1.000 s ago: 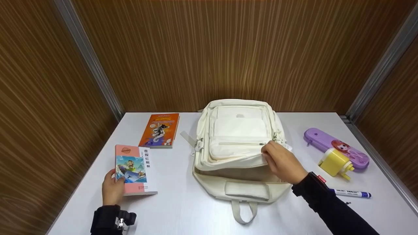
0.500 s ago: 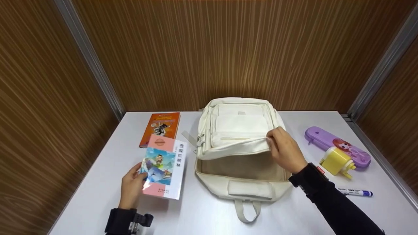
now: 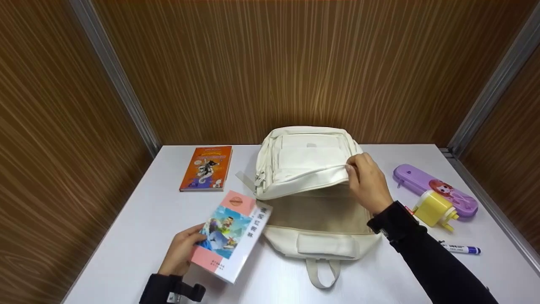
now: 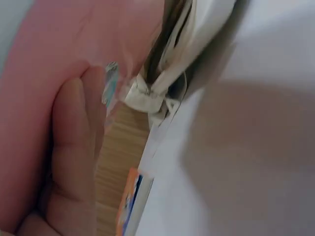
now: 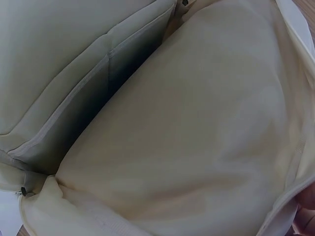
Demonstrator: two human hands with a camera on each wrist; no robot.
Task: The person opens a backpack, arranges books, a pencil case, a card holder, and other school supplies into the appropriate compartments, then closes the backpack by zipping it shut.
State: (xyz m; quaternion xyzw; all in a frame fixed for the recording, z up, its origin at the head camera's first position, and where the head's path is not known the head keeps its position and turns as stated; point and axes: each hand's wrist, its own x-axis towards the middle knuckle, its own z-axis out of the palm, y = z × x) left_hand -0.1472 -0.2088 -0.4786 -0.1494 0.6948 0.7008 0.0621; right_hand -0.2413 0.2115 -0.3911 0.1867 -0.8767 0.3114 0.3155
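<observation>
My left hand holds a pink and white book by its left edge, thumb over the picture cover. The book is tilted above the table, and its upper right corner overlaps the left side of the cream backpack. In the left wrist view the fingers lie flat against the pink back cover. My right hand pinches the edge of the backpack's front panel and holds it raised, so the main compartment gapes. The right wrist view looks into the beige lining, with an inner pocket along one side.
An orange book lies at the back left of the white table. On the right are a purple pencil case, a yellow pencil sharpener and a marker. Wood-patterned panels stand around the table.
My left hand has lifted the pink book off the table and carried it right to the backpack, turning it clockwise. My right hand has raised the front panel, widening the opening.
</observation>
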